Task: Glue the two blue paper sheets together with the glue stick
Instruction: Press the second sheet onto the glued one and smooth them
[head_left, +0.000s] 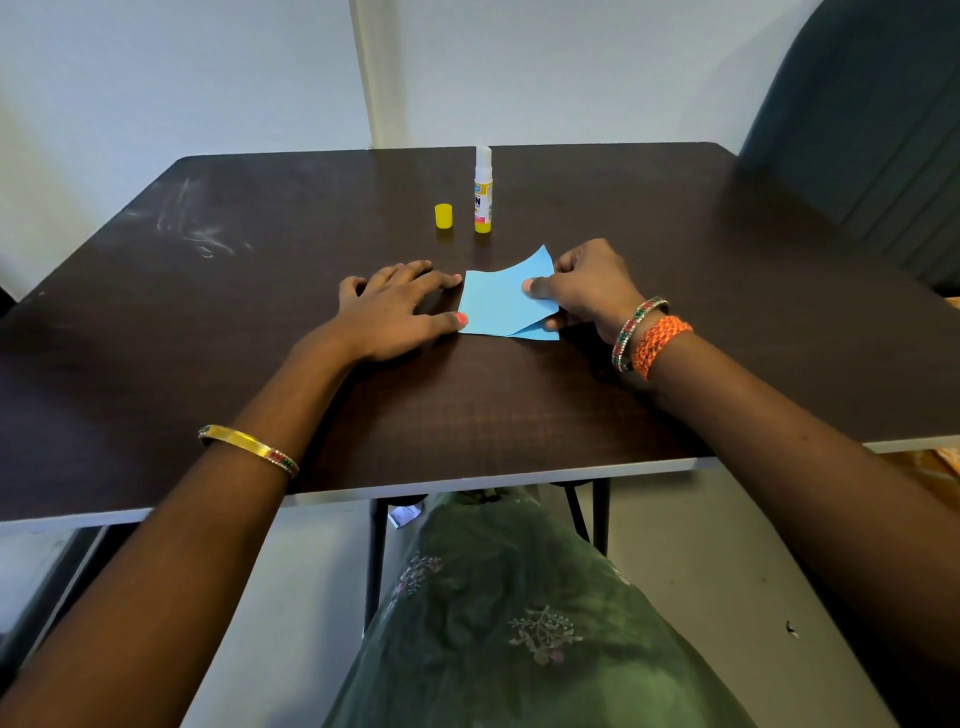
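Note:
Two light blue paper sheets lie one over the other in the middle of the dark table. The upper blue sheet (501, 293) is pinched at its right edge by my right hand (587, 288) and curls up off the lower blue sheet (540, 334), which shows along the near right edge. My left hand (397, 309) rests flat on the table with its fingertips at the sheets' left edge. The yellow glue stick (483, 192) stands upright and uncapped behind the paper. Its yellow cap (443, 215) stands just to its left.
The dark wooden table (208, 322) has pale scuff marks at the far left. A dark chair back (862, 124) stands at the far right corner. The table's near edge runs just in front of my lap in green fabric.

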